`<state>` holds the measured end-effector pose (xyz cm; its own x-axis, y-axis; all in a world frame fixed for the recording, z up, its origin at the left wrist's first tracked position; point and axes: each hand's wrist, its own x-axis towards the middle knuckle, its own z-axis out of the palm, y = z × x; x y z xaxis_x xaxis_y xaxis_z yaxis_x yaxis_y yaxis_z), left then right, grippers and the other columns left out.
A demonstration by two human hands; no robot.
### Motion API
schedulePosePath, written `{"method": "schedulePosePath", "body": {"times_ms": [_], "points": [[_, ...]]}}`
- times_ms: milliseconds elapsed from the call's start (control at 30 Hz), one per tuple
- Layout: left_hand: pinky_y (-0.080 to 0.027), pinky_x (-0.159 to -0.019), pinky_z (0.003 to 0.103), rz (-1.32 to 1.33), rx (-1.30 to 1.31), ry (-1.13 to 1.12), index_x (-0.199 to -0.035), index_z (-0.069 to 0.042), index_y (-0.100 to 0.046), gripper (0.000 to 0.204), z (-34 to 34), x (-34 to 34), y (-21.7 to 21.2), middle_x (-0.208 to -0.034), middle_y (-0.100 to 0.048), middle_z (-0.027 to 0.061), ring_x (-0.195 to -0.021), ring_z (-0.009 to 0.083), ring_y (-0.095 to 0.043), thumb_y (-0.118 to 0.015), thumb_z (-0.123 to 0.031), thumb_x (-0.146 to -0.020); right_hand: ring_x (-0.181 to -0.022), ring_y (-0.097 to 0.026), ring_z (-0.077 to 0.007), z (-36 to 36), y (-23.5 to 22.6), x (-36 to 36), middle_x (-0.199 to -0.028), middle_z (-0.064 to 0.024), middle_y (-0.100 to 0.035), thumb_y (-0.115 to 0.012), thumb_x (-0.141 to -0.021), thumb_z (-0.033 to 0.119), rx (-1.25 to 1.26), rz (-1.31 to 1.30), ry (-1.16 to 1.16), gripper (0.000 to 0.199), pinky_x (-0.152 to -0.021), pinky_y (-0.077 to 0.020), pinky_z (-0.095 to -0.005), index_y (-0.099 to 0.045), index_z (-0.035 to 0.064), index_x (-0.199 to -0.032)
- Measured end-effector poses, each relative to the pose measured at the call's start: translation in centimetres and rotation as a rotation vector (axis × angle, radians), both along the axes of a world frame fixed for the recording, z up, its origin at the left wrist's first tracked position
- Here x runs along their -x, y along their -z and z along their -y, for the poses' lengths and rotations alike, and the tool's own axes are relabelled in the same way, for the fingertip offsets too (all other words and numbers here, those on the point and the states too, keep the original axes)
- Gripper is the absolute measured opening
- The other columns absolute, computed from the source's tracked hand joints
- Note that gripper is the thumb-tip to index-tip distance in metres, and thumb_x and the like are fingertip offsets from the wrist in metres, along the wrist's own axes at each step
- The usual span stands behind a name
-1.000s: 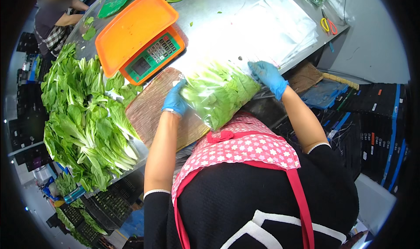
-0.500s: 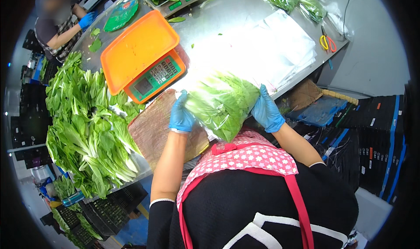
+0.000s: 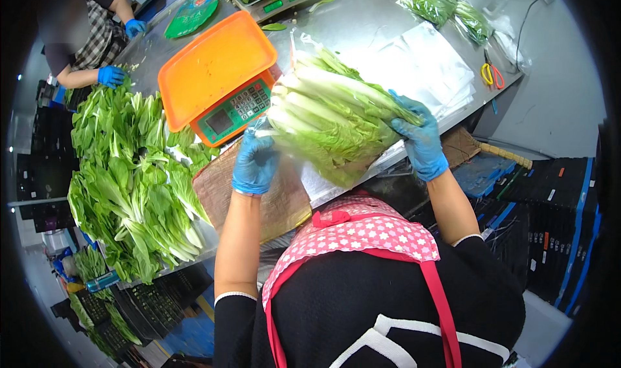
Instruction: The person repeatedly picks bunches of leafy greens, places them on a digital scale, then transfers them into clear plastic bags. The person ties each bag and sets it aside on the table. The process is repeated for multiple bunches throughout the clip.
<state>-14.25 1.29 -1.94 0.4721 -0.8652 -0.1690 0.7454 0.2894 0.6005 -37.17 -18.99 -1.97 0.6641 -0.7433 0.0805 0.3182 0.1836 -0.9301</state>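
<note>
A clear plastic bag of leafy greens [image 3: 339, 119] is lifted over the near table edge, pale stems toward the upper left and leaves toward the lower right. My right hand [image 3: 422, 138], in a blue glove, grips the leafy end at its right side. At the stem end, my gloved left hand [image 3: 254, 162] has its fingers curled in a pinch on the bag's left edge. The bag's loose plastic sticks up above the stems. Just behind the left hand stands an orange scale [image 3: 220, 70] with a keypad.
Loose greens [image 3: 129, 180] are heaped on the left, beside a brown cloth [image 3: 259, 203]. White plastic bags [image 3: 427, 70] are stacked at right, near scissors [image 3: 491, 71]. Bagged greens [image 3: 427, 2] lie farther back. A co-worker [image 3: 94, 38] is at the far left. Black crates [image 3: 556, 225] stand right.
The bag has tilted up and turned, so the stems now show. My right hand has shifted right and up, my left slightly left and lower. The co-worker's hand now touches the loose greens.
</note>
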Motion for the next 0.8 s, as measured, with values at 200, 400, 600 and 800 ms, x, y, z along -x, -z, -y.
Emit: {"method": "schedulePosePath", "body": {"times_ms": [200, 400, 600, 800], "points": [[-0.039, -0.101, 0.048, 0.058, -0.174, 0.085, -0.142, -0.012, -0.034, 0.07, -2.5, -3.7, 4.6, -0.138, -0.04, 0.0156, -0.123, 0.0293, -0.045, -0.046, -0.057, -0.09, -0.109, -0.057, -0.0239, -4.3, -1.3, 1.7, -0.119, -0.0116, -0.058, -0.066, -0.076, 0.004, 1.287, -0.163, -0.251, 0.023, -0.09, -0.0473, -0.0363, -0.07, 0.0163, -0.095], [-0.044, -0.096, 0.04, 0.347, -0.422, 0.08, -0.139, -0.009, -0.039, 0.056, -4.8, -2.9, 7.6, -0.134, -0.048, 0.0112, -0.12, 0.0234, -0.05, -0.048, -0.041, -0.095, -0.107, -0.055, -0.0238, -6.0, 2.7, 3.1, -0.117, -0.0045, -0.059, -0.063, -0.08, 0.025, 1.3, -0.427, -0.628, 0.02, -0.089, -0.0407, -0.0411, -0.067, 0.0209, -0.1], [-0.043, -0.087, 0.025, 0.928, -0.581, -0.131, -0.13, -0.003, -0.05, 0.038, -4.4, 1.8, 8.9, -0.121, -0.057, 0.0055, -0.101, 0.0109, -0.053, -0.053, -0.01, -0.093, -0.104, -0.057, -0.0298, -1.0, 2.2, -7.5, -0.108, -0.0098, -0.063, -0.059, -0.079, 0.007, 1.355, -0.251, -0.332, 0.034, -0.091, -0.0422, -0.0421, -0.064, 0.0136, -0.112], [-0.048, -0.081, 0.03, 1.448, -0.671, 0.106, -0.111, 0.004, -0.06, 0.034, -2.9, 6.7, 5.2, -0.098, -0.064, 0.0146, -0.086, 0.0207, -0.061, -0.066, -0.016, -0.085, -0.106, -0.055, -0.0268, 1.4, 2.3, -13.1, -0.105, -0.0044, -0.065, -0.06, -0.072, 0.012, 1.704, -0.824, -0.984, 0.038, -0.096, -0.0332, -0.0453, -0.065, 0.0219, -0.109]]}}
